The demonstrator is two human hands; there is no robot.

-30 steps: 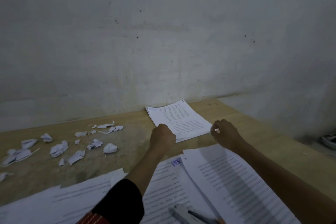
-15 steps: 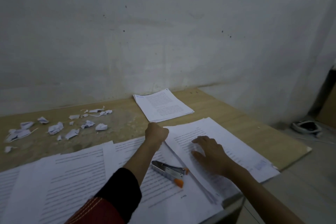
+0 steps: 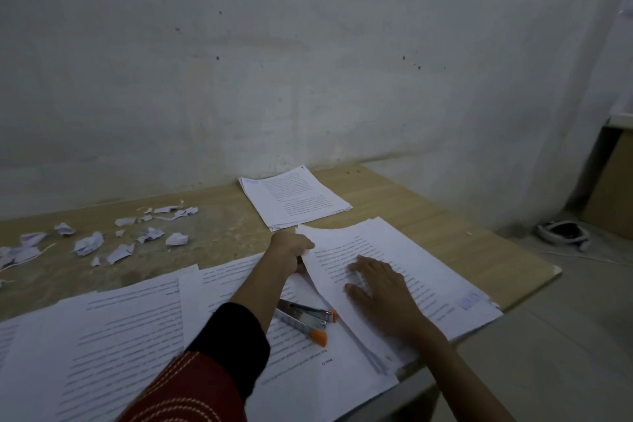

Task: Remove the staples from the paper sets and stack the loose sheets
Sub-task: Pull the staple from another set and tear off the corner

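Observation:
A printed paper set (image 3: 421, 267) lies on the right part of the wooden table (image 3: 428, 216). My right hand (image 3: 380, 288) rests flat on it with fingers spread. My left hand (image 3: 291, 247) is closed on the set's upper left corner, where the top sheet curls up. A neat stack of loose sheets (image 3: 294, 199) sits at the back near the wall. A metal staple remover with orange tips (image 3: 306, 317) lies on the papers between my arms. More printed sheets (image 3: 113, 336) cover the near left of the table.
Several torn, crumpled paper scraps (image 3: 102, 240) are scattered on the left of the table. A grey wall runs behind. The table's right edge (image 3: 534, 284) drops to a tiled floor with a shoe (image 3: 561, 231) and a cable.
Both hands have pulled back from the far stack to the nearer paper set. My right hand now lies flat on it and my left hand has closed on its corner.

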